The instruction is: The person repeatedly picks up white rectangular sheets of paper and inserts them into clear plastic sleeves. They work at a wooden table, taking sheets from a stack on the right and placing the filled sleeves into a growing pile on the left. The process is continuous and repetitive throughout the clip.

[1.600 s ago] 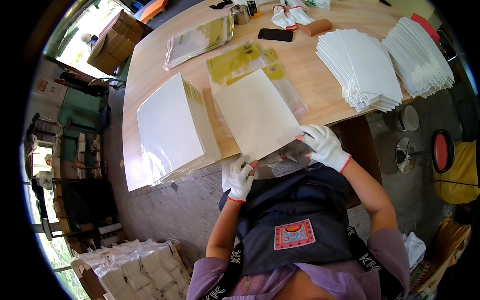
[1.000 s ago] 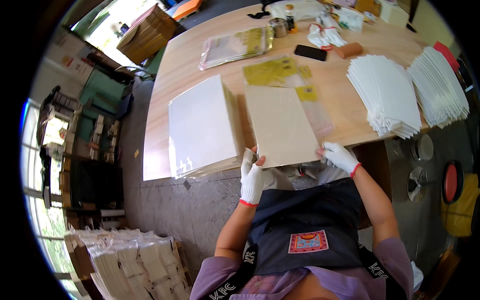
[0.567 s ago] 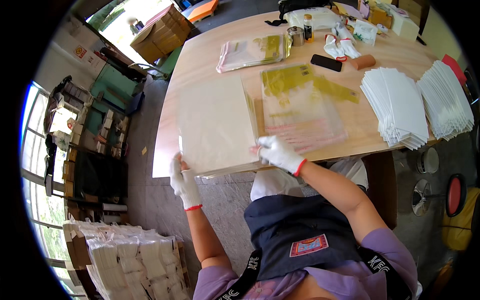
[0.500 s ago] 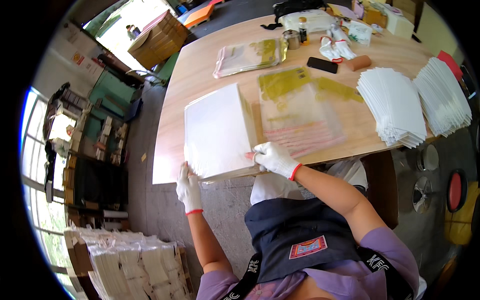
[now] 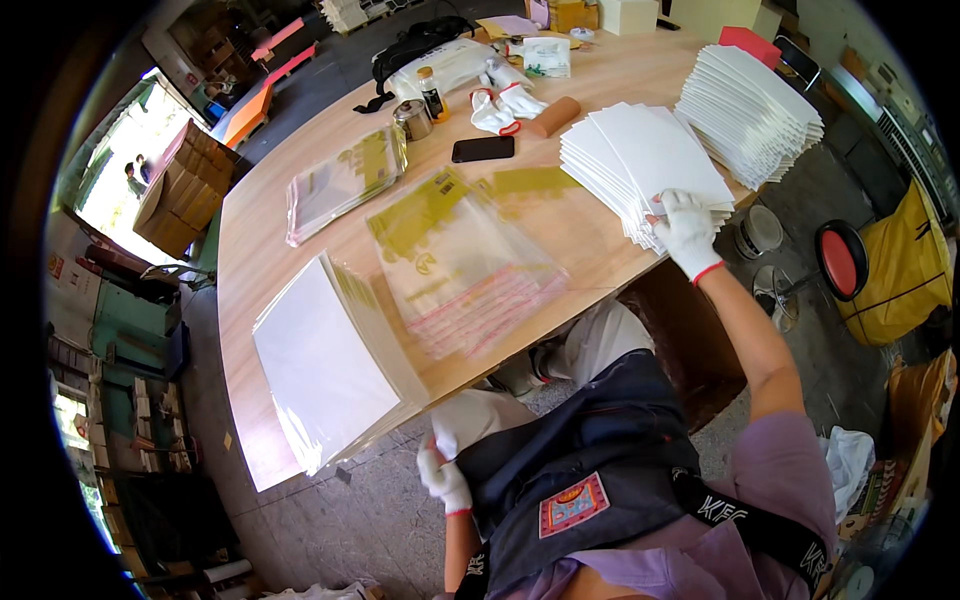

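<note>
My right hand (image 5: pixel 688 232), in a white knit glove with a red cuff, is at the near corner of a fanned stack of white sheets (image 5: pixel 640 160). Its fingers lie over the top sheet with the thumb at the edge, closed on that sheet. My left hand (image 5: pixel 444 482), gloved alike, hangs below the table edge beside my dark apron, fingers loosely bent and apart, nothing visible in it. On the table's left lies a pile of white sheets in clear bags (image 5: pixel 325 360). Between the two piles are flat clear bags (image 5: pixel 465 260) with olive-gold print and pinkish strips.
A second white sheet stack (image 5: pixel 750 115) stands at the right. Farther back are more bags (image 5: pixel 345 185), a black phone (image 5: pixel 483 149), a brown cylinder (image 5: pixel 556 117), spare gloves (image 5: pixel 505 108), a metal tin (image 5: pixel 412 120) and a bottle (image 5: pixel 432 95). A red-seated stool (image 5: pixel 842 260) stands right.
My view has turned right. Both hands have left the bagged pile: the right one has moved over to the white sheet stack, the left one has dropped beside the apron.
</note>
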A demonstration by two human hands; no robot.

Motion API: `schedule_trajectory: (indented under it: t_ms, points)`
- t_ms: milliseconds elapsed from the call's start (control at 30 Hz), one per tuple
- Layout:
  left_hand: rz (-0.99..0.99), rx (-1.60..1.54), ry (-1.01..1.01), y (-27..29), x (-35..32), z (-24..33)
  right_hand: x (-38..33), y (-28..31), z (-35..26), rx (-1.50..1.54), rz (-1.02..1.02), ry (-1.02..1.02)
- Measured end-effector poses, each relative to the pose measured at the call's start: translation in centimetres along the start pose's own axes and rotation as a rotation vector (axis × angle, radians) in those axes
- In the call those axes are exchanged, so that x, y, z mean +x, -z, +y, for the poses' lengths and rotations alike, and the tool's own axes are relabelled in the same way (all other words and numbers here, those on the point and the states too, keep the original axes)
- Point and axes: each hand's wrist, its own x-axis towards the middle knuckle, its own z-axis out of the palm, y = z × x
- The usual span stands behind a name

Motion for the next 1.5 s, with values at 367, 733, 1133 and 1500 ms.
schedule_trajectory:
  t_ms: [367,733,1133,1500]
  points:
    - [-0.586,0.532,-0.879,-18.0,16.4,15.3,0.2,1.7,2.9,-0.040,-0.007,0.304]
    - [-0.580,0.926,-0.663,-19.8,14.0,15.0,-13.3,-1.4,6.4,1.291,-0.317,-0.662]
    - [-0.618,0.829,-0.520,-18.9,17.3,13.8,-7.0,-1.3,8.0,1.932,0.004,-0.783]
    - [-0.533,0.490,-0.518,-17.2,16.6,12.3,-18.2,2.1,1.2,2.064,-0.600,-0.816]
